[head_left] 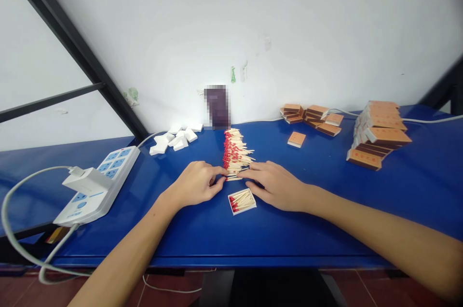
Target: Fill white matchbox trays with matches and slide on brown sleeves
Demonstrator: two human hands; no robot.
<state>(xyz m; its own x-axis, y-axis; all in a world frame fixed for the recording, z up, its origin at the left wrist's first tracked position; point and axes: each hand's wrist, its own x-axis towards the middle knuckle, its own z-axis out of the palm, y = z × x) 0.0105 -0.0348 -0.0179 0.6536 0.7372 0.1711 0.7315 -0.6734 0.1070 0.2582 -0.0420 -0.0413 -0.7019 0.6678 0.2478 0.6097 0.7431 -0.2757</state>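
Observation:
A long pile of red-headed matches (235, 150) lies on the blue table, heads toward the left. My left hand (198, 182) touches the head side of the pile's near end, its thumb and index finger close together; whether a match is between them is too small to tell. From the right, my right hand (273, 184) rests its fingertips on the stick ends, fingers apart and holding nothing visible. Just in front of the pile sits a small white tray (242, 210) filled with matches, near my right thumb.
White empty trays (174, 139) are heaped at the back left. A power strip (104, 179) with a plug and cables lies at the left. Orange matchboxes (316, 116) lie at the back right, beside a larger stack (381, 133). A dark blurred object (218, 106) stands by the wall.

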